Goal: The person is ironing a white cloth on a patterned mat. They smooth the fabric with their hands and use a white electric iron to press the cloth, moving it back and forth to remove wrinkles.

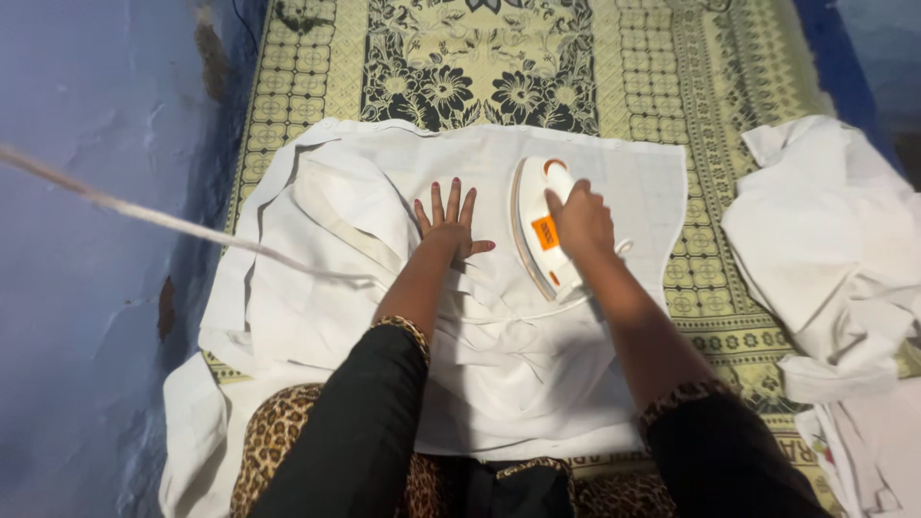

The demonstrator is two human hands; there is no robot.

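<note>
White cotton garment (384,240) lies spread over a yellow-and-black floral mat (480,67). Left hand (451,228) presses flat on it, fingers splayed, while right hand (580,223) grips a white-and-orange electric iron (539,230) just beside. More white cloth (825,240) sits heaped farther right.

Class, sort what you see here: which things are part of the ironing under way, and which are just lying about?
In use:
- white iron, held by the right hand
- white garment spread flat, pressed by the left hand
- patterned mat underneath

Lying about:
- heap of white cloth on the right
- cord crossing at the left; where it ends is unclear
</note>
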